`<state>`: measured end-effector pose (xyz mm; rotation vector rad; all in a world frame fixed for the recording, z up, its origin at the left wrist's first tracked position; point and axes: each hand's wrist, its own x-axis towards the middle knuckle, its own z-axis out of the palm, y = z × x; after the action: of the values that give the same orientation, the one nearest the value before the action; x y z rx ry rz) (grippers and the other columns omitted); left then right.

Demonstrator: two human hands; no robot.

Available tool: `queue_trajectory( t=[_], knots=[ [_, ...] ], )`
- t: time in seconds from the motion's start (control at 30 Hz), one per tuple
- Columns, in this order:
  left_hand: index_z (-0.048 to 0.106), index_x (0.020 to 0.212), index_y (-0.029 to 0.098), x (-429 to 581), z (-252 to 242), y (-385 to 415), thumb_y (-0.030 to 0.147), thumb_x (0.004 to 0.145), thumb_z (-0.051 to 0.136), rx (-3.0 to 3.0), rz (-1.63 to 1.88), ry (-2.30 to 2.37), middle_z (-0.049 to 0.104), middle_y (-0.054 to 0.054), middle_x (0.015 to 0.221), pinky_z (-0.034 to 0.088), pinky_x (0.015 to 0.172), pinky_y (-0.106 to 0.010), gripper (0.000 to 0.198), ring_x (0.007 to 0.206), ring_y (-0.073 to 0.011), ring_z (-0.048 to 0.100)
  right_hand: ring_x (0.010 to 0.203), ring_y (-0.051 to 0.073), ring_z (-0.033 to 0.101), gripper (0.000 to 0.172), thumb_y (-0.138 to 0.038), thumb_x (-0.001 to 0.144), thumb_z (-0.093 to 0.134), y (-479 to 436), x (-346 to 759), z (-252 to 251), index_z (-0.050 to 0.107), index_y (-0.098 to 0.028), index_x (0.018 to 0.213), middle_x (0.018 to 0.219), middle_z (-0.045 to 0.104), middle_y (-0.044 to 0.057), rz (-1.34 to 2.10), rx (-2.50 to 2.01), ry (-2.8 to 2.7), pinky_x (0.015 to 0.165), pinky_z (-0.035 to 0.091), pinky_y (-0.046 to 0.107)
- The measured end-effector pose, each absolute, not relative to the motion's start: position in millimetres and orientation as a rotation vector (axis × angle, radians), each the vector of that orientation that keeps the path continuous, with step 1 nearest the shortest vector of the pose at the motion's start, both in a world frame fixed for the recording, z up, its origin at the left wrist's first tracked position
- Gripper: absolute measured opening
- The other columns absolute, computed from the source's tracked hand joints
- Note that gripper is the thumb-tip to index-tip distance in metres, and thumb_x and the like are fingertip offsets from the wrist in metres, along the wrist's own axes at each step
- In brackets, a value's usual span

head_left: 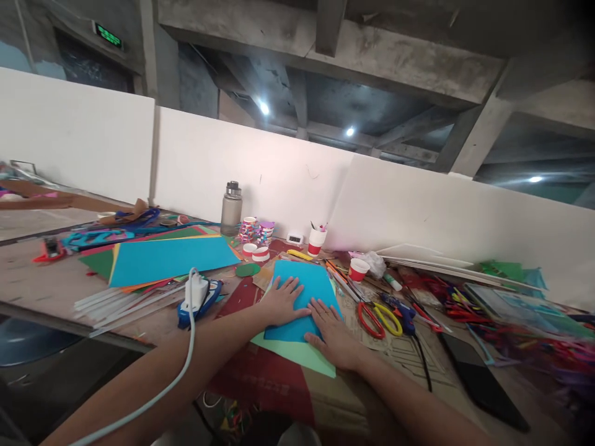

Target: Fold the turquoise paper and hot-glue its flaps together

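Note:
Both my hands lie flat on a blue sheet of paper (304, 272). My left hand (282, 301) presses on its left half, fingers stretched out and pointing up to the right. Lower down, toward the right edge of the sheet, rests my right hand (333, 331), with its fingers extended too. A pale green sheet (307, 358) shows from under the blue one at the near side. Beneath these lies a cardboard piece with a dark red area (274, 375). Neither hand grips anything.
At left, a stack of coloured sheets (171, 260) lies behind white strips (125, 303) and a power strip (199, 303) with a white plug. Scissors with red handles (370, 320), a glue gun (405, 314) and a black phone-like slab (481, 378) are at right. A bottle (231, 210) stands behind.

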<state>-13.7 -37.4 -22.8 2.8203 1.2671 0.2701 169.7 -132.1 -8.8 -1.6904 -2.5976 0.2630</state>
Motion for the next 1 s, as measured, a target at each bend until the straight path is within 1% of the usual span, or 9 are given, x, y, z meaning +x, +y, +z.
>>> queue_trajectory(
  t=[0.13, 0.23, 0.37, 0.47, 0.53, 0.57, 0.77, 0.87, 1.0],
  knots=[
    [0.043, 0.143, 0.019, -14, -18, -46, 0.07, 0.088, 0.027, 2.922, 0.345, 1.301, 0.024, -0.012, 0.155, -0.001, 0.115, -0.053, 0.076, 0.145, -0.0287, 0.015, 0.146, 0.026, 0.006, 0.082, -0.066, 0.092, 0.014, -132, 170, -12, 0.021, -0.01, 0.151, 0.158, 0.011, 0.012, 0.252, -1.69, -2.583, 0.117, 0.007, 0.048],
    [0.038, 0.145, 0.02, -15, -15, -47, 0.065, 0.092, 0.025, 2.903, 0.24, 1.192, 0.023, -0.011, 0.155, 0.007, 0.115, -0.051, 0.072, 0.145, -0.0259, 0.016, 0.146, 0.026, 0.007, 0.083, -0.066, 0.092, 0.014, -133, 171, -14, 0.021, -0.008, 0.151, 0.158, 0.012, 0.013, 0.243, -1.69, -2.573, 0.117, 0.006, 0.048],
    [0.029, 0.149, 0.019, -20, -12, -44, 0.072, 0.087, 0.027, 2.844, 0.103, 1.049, 0.021, -0.013, 0.156, 0.011, 0.114, -0.052, 0.081, 0.145, -0.0275, 0.016, 0.146, 0.026, 0.006, 0.083, -0.066, 0.092, 0.017, -131, 174, -5, 0.02, -0.008, 0.151, 0.158, 0.012, 0.014, 0.31, -1.666, -2.596, 0.116, 0.008, 0.049],
    [0.027, 0.15, 0.02, -22, -13, -41, 0.076, 0.084, 0.028, 2.847, 0.105, 1.004, 0.018, -0.013, 0.156, 0.009, 0.114, -0.052, 0.087, 0.145, -0.0284, 0.015, 0.141, 0.03, 0.026, 0.078, -0.066, 0.091, 0.023, -122, 173, 10, 0.04, -0.01, 0.143, 0.152, 0.032, 0.017, 0.368, -1.601, -2.638, 0.112, 0.022, 0.046],
    [0.027, 0.15, 0.02, -22, -13, -40, 0.077, 0.082, 0.029, 2.841, 0.109, 0.994, 0.018, -0.013, 0.156, 0.01, 0.114, -0.053, 0.088, 0.145, -0.029, 0.015, 0.128, 0.029, 0.045, 0.068, -0.062, 0.093, 0.024, -112, 170, 14, 0.059, -0.013, 0.125, 0.135, 0.055, 0.016, 0.331, -1.615, -2.572, 0.106, 0.033, 0.044],
    [0.028, 0.15, 0.02, -22, -13, -39, 0.078, 0.081, 0.03, 2.835, 0.107, 0.991, 0.019, -0.013, 0.156, 0.01, 0.114, -0.053, 0.09, 0.145, -0.0297, 0.015, 0.125, 0.028, 0.048, 0.064, -0.059, 0.094, 0.025, -107, 169, 12, 0.061, -0.013, 0.121, 0.13, 0.058, 0.016, 0.28, -1.616, -2.512, 0.105, 0.034, 0.042],
    [0.035, 0.147, 0.019, -24, -8, -31, 0.074, 0.08, 0.043, 2.851, 0.12, 0.88, 0.025, -0.011, 0.155, 0.006, 0.115, -0.053, 0.087, 0.145, -0.0315, 0.014, 0.135, 0.024, 0.036, 0.056, -0.052, 0.094, 0.039, -93, 179, -17, 0.05, -0.015, 0.134, 0.145, 0.043, 0.014, 0.297, -1.439, -2.411, 0.111, 0.028, 0.042],
    [0.043, 0.142, 0.019, -28, -3, -28, 0.064, 0.086, 0.047, 2.731, 0.267, 0.849, 0.039, -0.01, 0.149, 0.019, 0.115, -0.042, 0.072, 0.141, -0.0268, 0.028, 0.135, 0.023, 0.035, 0.056, -0.057, 0.092, 0.038, -95, 191, -12, 0.053, -0.018, 0.131, 0.143, 0.045, 0.012, 0.383, -1.354, -2.391, 0.112, 0.029, 0.042],
    [0.063, 0.117, 0.019, -27, 3, -23, 0.05, 0.09, 0.049, 2.564, 0.7, 1.039, 0.062, -0.007, 0.123, 0.04, 0.101, -0.031, 0.044, 0.116, -0.0205, 0.055, 0.133, 0.024, 0.039, 0.054, -0.059, 0.091, 0.041, -94, 202, 4, 0.053, -0.023, 0.13, 0.142, 0.048, 0.008, 0.365, -1.357, -2.276, 0.11, 0.032, 0.045]
  ],
)
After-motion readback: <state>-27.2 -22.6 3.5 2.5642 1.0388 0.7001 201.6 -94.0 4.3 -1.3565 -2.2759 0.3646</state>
